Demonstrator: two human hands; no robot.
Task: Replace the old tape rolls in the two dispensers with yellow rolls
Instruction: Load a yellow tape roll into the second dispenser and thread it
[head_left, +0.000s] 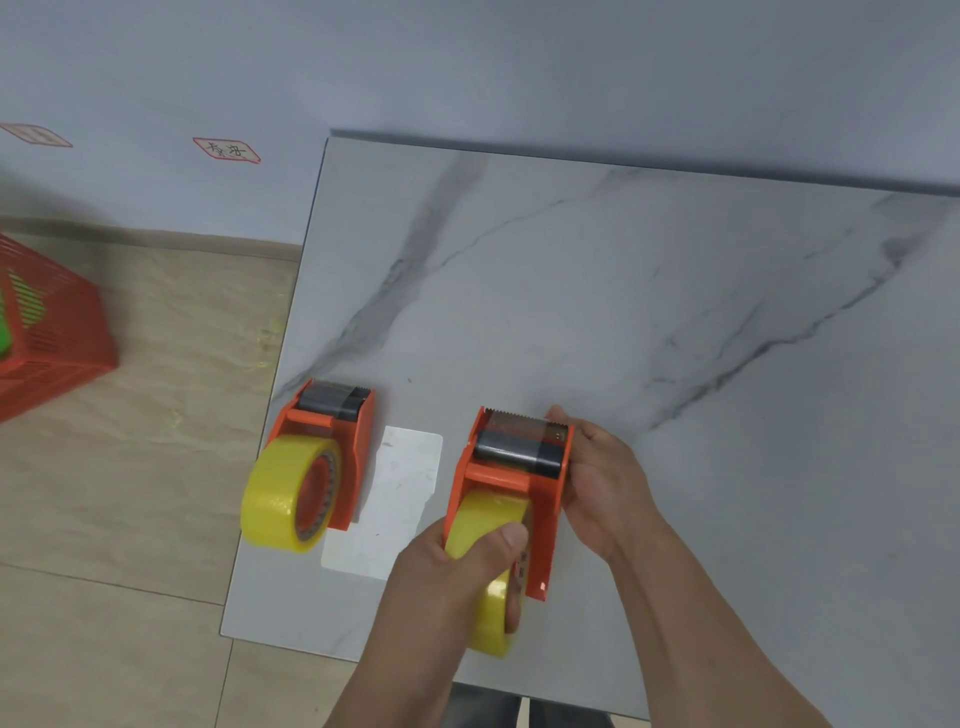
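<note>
Two orange tape dispensers lie on the marble table (597, 291). The left dispenser (347, 441) rests near the table's left edge with a yellow roll (283, 493) seated on its hub. No hand touches it. My right hand (597, 483) grips the right side of the other dispenser (511, 467), near its toothed blade. My left hand (457, 577) is wrapped around a second yellow roll (491, 525) at this dispenser's hub end, thumb across the roll's top. Whether that roll is fully seated is hidden by my fingers.
A white card or sheet (400, 499) lies flat between the two dispensers. A red mesh basket (47, 332) stands on the floor to the left. The wall runs along the table's far edge.
</note>
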